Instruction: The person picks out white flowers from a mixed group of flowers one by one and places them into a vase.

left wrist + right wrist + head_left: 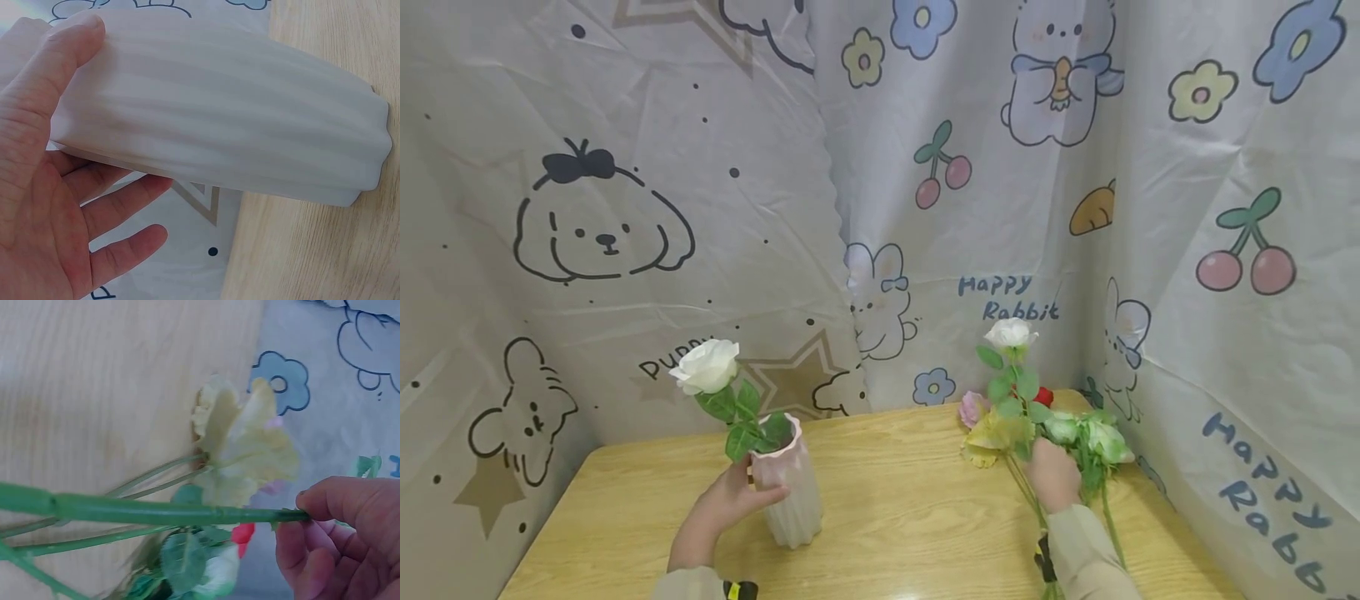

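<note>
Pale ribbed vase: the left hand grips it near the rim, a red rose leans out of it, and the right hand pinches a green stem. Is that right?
Not the colour: the rose leaning out of the pale ribbed vase is white, as the head view shows. The rest stands.

"Happy Rabbit" (996,286), "Puppy" (647,368) on cloth (775,275)

vase (792,504) looks matt w/ smooth ridges, ceramic or plastic, can't tell tbh. table (887,508) = wood grain, slight sheen. backdrop (775,225) = creased cloth afaict, green stem (137,511) = smooth semi-glossy plastic imo
</note>
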Demonstrator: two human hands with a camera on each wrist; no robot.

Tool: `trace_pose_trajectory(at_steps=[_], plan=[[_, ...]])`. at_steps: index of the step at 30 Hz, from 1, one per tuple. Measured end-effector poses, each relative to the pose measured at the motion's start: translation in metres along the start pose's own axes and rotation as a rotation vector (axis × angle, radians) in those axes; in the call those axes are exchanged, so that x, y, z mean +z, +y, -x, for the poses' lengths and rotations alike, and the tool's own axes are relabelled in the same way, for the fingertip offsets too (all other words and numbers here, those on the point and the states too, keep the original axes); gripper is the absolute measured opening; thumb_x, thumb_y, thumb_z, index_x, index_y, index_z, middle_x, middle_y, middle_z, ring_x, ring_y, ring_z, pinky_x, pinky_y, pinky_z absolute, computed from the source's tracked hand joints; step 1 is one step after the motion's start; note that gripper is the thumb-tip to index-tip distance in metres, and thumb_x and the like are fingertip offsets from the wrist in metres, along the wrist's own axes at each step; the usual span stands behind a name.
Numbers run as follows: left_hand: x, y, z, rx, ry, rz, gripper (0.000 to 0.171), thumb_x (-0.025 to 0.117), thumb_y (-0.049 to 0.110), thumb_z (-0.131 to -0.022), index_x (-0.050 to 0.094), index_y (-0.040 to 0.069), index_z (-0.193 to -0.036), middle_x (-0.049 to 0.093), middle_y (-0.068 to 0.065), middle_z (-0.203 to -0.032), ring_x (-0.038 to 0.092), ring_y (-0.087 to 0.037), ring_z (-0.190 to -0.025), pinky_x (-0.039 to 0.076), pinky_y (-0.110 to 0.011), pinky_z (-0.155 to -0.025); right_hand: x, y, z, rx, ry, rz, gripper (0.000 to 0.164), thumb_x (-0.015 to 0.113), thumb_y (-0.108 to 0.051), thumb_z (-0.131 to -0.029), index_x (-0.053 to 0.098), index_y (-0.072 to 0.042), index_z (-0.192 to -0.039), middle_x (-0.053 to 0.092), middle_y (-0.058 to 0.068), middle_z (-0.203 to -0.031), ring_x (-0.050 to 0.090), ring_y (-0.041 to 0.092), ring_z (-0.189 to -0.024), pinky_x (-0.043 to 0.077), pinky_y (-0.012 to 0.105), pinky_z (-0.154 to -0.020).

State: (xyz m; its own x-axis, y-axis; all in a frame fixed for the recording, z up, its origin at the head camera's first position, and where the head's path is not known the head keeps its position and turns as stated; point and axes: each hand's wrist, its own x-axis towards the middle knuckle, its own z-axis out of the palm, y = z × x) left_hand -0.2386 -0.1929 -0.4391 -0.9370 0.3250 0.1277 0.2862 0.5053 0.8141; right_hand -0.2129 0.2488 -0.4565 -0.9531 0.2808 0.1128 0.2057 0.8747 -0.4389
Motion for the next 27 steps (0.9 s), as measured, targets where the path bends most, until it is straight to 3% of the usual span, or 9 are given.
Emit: trace_pose_trajectory(at_steps=[8, 19, 27], plan=[[0.0, 0.001, 0.001, -0.012, -0.003, -0.002, 0.09, 0.074, 0.017, -0.076, 0.014, -0.002, -0.141, 0.028, -0.032, -0.137, 0.039, -0.044, -0.119, 0.043, -0.047, -0.091, -0.004, -0.015, -0.004, -0.025, 0.052, -0.021, 0.022, 0.06, -0.009, -0.082, 0.045, -0.006, -0.066, 0.044, 0.006, -0.054, 0.042, 0.02, -0.047, 0.033, 0.033, -0.04], [0.001, -0.001, -0.001, -0.015, -0.001, 0.02, 0.089, 0.074, 0.016, -0.076, 0.015, -0.002, -0.141, 0.029, -0.031, -0.137, 0.039, -0.043, -0.118, 0.044, -0.046, -0.089, -0.01, -0.036, -0.004, -0.106, 0.135, -0.032, 0.007, 0.06, -0.003, -0.081, 0.055, 0.001, -0.083, 0.051, 0.005, -0.061, 0.045, 0.017, -0.049, 0.038, 0.031, -0.041], [0.001, -0.002, -0.001, 0.0, -0.001, 0.039, 0.088, 0.074, 0.015, -0.076, 0.016, -0.001, -0.141, 0.03, -0.029, -0.137, 0.039, -0.042, -0.119, 0.044, -0.046, -0.09, -0.011, -0.049, -0.002, -0.158, 0.191, -0.056, 0.006, 0.06, -0.002, -0.079, 0.054, 0.0, -0.08, 0.05, 0.003, -0.059, 0.043, 0.017, -0.047, 0.038, 0.032, -0.041]])
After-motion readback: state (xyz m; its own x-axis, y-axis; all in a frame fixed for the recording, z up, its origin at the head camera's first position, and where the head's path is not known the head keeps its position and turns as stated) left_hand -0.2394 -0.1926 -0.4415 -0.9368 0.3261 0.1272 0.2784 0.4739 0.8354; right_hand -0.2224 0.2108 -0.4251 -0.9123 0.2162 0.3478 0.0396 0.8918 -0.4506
